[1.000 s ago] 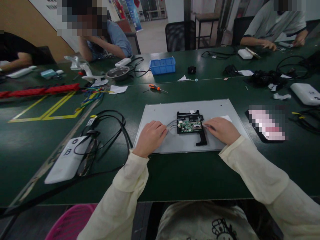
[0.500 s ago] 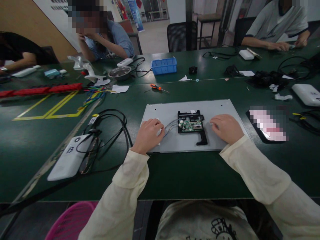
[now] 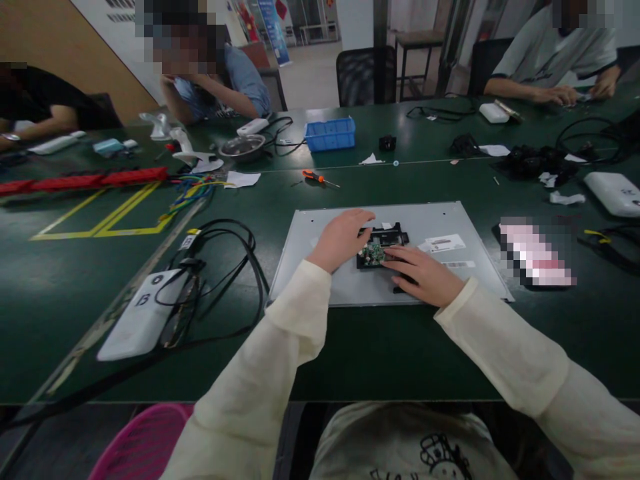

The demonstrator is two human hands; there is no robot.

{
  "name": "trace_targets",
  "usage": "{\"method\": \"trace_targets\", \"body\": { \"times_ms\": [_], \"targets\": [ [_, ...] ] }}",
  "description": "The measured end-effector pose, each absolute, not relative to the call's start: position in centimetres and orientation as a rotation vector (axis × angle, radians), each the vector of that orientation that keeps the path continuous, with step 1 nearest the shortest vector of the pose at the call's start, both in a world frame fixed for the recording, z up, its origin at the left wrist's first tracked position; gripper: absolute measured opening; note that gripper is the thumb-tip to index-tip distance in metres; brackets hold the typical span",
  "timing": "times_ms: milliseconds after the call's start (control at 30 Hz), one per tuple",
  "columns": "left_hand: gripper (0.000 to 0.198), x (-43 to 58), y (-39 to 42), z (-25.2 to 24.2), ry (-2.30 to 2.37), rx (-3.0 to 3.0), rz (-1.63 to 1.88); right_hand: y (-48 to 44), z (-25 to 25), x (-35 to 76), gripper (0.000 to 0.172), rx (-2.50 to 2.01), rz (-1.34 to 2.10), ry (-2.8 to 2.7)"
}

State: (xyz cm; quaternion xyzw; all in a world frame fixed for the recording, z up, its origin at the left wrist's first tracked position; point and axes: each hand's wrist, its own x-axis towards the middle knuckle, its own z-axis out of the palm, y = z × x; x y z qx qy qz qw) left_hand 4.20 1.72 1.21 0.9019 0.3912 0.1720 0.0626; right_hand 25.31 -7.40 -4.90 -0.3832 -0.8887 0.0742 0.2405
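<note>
A flat grey metal panel [image 3: 320,283] lies on the table in front of me. Near its middle is a black plastic bracket [image 3: 395,235] carrying a green circuit board [image 3: 371,254]. Over the bracket's upper left corner, my left hand [image 3: 343,239] has its fingers bent and apart, with thumb and index tip beside the black edge. My right hand [image 3: 425,272] reaches in from the right, fingers stretched flat across the board's right part, which they hide. The grey cables at the board's left are hidden behind my left hand. White labels [image 3: 444,243] show on the panel's right side.
A phone [image 3: 537,253] lies right of the panel. To the left are a white power bank [image 3: 137,317] and looped black cables [image 3: 250,247]. Beyond the panel are an orange screwdriver [image 3: 320,178], a blue basket [image 3: 330,135] and a metal bowl [image 3: 243,148]. Several people sit across the table.
My left hand has moved right and up from the cables to the bracket. My right hand has moved left onto the board, uncovering the labels.
</note>
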Motion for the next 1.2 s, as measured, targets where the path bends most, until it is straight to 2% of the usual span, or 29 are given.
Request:
{"method": "trace_targets", "body": {
  "times_ms": [200, 600, 800, 1000, 1200],
  "targets": [
    [0.049, 7.3, 3.8, -1.2, 1.018, 2.684, 0.214, -7.4, -4.8, 25.2, 0.037, -1.07, 0.233, -2.435],
    [0.054, 7.9, 6.7, -2.8, 1.143, 2.771, 0.082, -7.4, -4.7, 25.0, 0.037, -1.068, 0.193, -2.43],
    [0.052, 7.6, 7.1, -2.1, 1.173, 2.682, 0.173, -7.4, -4.9, 25.0, 0.038, -1.066, 0.187, -2.435],
    [0.055, 4.7, 5.0, 0.5, 1.252, 2.607, 0.228, -7.4, -4.8, 25.1, 0.037, -1.061, 0.211, -2.442],
    [0.057, 0.6, 3.1, 1.4, 1.473, 2.559, 0.037, -7.5, -4.8, 25.1, 0.039, -1.089, 0.219, -2.439]
  ]
}}
